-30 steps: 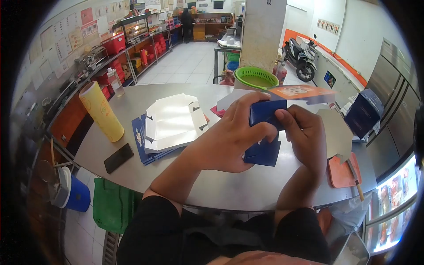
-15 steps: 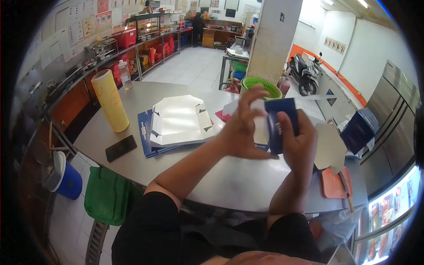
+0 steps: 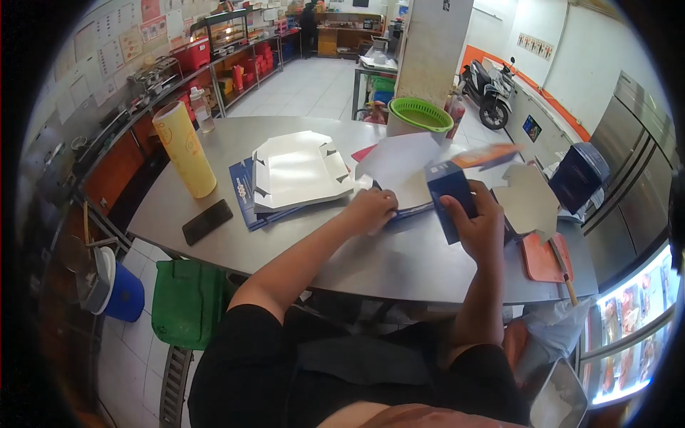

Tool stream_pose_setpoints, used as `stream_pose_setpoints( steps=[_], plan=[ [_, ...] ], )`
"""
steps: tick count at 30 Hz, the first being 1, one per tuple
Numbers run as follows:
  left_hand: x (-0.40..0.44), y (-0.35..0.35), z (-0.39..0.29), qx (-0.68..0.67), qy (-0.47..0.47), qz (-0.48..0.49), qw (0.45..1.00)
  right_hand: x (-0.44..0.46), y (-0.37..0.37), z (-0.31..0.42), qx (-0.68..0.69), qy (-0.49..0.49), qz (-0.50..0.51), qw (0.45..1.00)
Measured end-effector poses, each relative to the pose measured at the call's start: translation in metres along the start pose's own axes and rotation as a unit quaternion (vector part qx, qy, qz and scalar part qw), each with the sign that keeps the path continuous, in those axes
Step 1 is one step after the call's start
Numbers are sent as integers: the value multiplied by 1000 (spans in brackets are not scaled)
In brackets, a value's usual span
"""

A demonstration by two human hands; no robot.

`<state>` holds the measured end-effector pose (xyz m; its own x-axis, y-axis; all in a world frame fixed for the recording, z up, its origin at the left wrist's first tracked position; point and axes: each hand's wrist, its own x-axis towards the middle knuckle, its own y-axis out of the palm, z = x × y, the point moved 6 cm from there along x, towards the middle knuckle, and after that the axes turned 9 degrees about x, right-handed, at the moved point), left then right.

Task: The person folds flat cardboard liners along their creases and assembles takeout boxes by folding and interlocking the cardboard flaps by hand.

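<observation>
My right hand (image 3: 477,220) is wrapped round a folded dark-blue cardboard box (image 3: 448,196), its orange-and-blue flap (image 3: 491,155) sticking out at the top right, blurred. At the table's middle my left hand (image 3: 372,210) has its fingers curled in, at the left edge of a flat cardboard blank (image 3: 399,164) with a white inner face and blue edge. What the fingers hold is hidden. Left of that hand lies a stack of shaped white box blanks (image 3: 303,171), with blue printed card (image 3: 245,194) beneath.
On the steel table (image 3: 342,278) are a yellow roll (image 3: 187,153), a phone (image 3: 207,221), a bottle (image 3: 202,113), an orange board (image 3: 540,258) with a knife (image 3: 561,267), and a pale blank (image 3: 526,200). A green basket (image 3: 421,107) sits at the back; a green bin (image 3: 187,303) stands front left.
My left hand has come down from beside the blue box to the flat blank's edge, its fingers now curled. The box has tilted in my right hand, and its flap has swung out. The view has shifted.
</observation>
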<state>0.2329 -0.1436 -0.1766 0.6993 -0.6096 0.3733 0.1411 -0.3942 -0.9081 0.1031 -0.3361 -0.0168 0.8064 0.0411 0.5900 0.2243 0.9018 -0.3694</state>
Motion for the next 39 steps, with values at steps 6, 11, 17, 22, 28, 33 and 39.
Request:
stream_pose_setpoints(
  steps=[6, 11, 17, 22, 28, 33, 39],
  plan=[
    [-40, 12, -87, 29, 66, 60, 996, 15, 13, 5, -58, -8, 164, 985],
    [-62, 9, -110, -95, -11, -23, 995, 22, 44, -44, -130, -33, 242, 961],
    [-65, 19, -125, -12, 6, -70, 997, 8, 66, -74, -300, -111, 272, 907],
    [-76, 18, -138, 65, -4, -235, 970, -2, 76, -77, -379, -131, 268, 876],
    [-77, 24, -133, 54, 4, -261, 964, -3, 68, -71, -339, -80, 267, 898],
    [-79, 18, -134, 26, 10, -266, 964, -10, 68, -69, -278, -52, 269, 921],
    [-81, 20, -131, 1, 27, -285, 958, -14, 68, -57, -306, -45, 274, 911]
  ],
)
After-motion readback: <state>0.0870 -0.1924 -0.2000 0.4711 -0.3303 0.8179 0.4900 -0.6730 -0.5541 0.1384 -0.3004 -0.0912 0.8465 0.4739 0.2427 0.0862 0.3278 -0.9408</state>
